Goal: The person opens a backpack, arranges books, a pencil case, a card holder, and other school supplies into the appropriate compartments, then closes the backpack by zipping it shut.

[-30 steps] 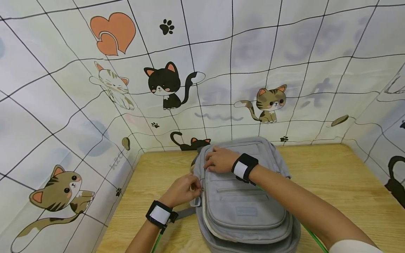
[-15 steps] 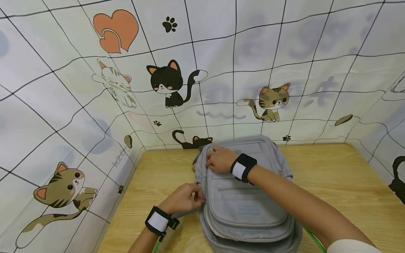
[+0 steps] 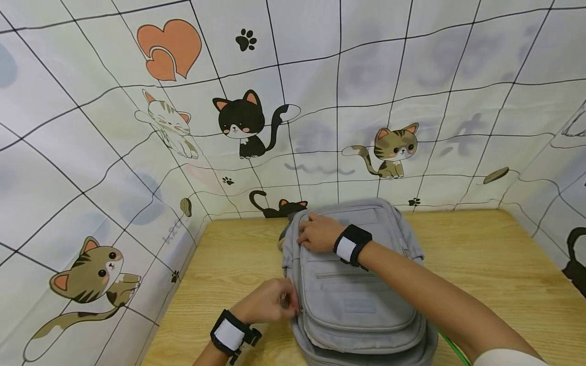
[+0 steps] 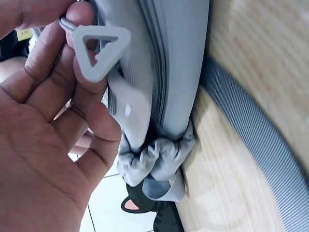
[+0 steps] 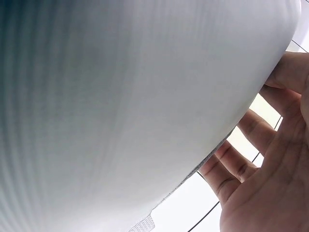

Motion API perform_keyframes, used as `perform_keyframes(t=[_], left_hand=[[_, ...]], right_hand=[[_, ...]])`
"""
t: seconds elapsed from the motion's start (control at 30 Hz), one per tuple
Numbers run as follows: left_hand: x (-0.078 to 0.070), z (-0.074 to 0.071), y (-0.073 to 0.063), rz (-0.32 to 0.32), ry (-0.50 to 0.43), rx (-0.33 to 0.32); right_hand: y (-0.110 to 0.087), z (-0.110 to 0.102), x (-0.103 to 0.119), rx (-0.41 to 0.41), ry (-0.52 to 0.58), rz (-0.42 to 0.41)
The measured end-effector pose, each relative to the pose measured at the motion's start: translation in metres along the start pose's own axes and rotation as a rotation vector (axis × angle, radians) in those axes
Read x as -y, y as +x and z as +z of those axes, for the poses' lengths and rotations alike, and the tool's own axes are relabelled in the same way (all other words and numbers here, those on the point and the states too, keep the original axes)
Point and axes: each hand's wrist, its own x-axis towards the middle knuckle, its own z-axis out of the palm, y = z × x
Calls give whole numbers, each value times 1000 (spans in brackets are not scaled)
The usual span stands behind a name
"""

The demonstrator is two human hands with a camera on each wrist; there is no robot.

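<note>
A grey backpack [image 3: 361,284] lies on the wooden table, front face up. At its left side my left hand [image 3: 267,302] pinches a zipper pull [image 4: 116,34], a light grey triangular loop on a metal link, between thumb and fingers. Below that hand, the seam between the backpack's layers stands partly apart. My right hand [image 3: 320,232] grips the upper left edge of the front section, fingers bent over it. In the right wrist view, the grey fabric fills most of the picture, with the fingers [image 5: 251,130] against its edge.
The wooden table [image 3: 467,264] extends on both sides of the backpack. A grey webbing strap [image 4: 251,140] lies on it at the left. Behind hangs a white gridded cloth [image 3: 311,91] printed with cartoon cats. Each wrist wears a black strap [image 3: 353,245].
My left hand has slid down the backpack's left side toward the front edge of the table, taking the zipper pull along. My right hand has stayed at the upper left edge.
</note>
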Motion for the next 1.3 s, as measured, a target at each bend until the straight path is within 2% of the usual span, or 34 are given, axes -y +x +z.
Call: perform_keyframes(t=[0.23, 0.5, 0.77, 0.93, 1.1, 1.17, 1.3], left_hand=[[-8, 8, -4, 16, -52, 15], [-17, 17, -7, 99, -86, 6], [-26, 25, -13, 108, -178, 27], [-32, 32, -16, 170, -167, 18], [-41, 36, -15, 254, -132, 35], [-48, 35, -15, 298, -118, 19], [-54, 42, -16, 357, -154, 8]], right_hand=[[-1, -2, 0, -11, 2, 0], [-1, -3, 0, 5, 2, -6], [0, -1, 0, -6, 8, -28], [0, 1, -1, -28, 13, -45], [-1, 0, -3, -22, 32, -32], [0, 2, -4, -31, 33, -31], [0, 5, -4, -40, 37, -46]])
